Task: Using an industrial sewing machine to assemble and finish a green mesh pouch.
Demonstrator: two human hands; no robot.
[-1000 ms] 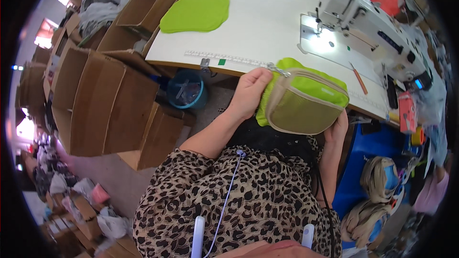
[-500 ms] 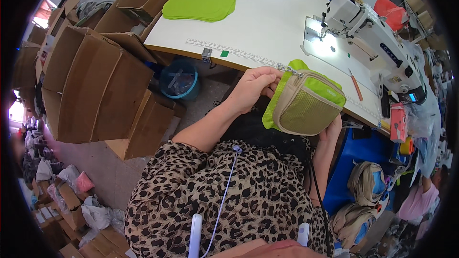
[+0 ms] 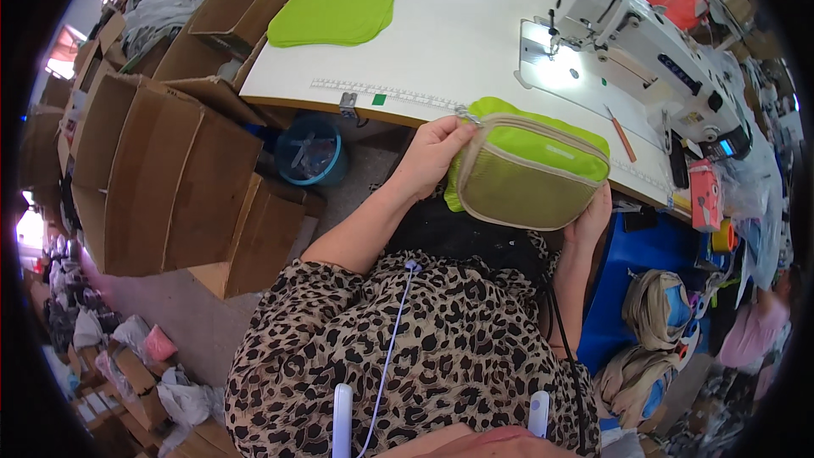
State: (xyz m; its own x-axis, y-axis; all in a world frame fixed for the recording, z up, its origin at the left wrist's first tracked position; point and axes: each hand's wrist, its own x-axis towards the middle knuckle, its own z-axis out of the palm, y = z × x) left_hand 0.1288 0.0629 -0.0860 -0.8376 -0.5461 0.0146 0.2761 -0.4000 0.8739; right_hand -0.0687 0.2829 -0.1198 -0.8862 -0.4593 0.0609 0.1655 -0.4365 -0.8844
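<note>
Pouch [image 3: 534, 171] crosswise; mesh front [image 3: 527, 191] toward camera

The left hand [image 3: 431, 154] is pinching the upper left corner of a green-and-tan pouch [image 3: 538, 176], the right hand [image 3: 591, 215] is holding its lower right edge, and green panels [image 3: 331, 15] are lying on the white table [image 3: 454, 21]

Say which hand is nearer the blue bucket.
Left. The left hand is right of the bucket, gripping a green-tan pouch; the right hand is farther right, at the pouch's right end.
</note>
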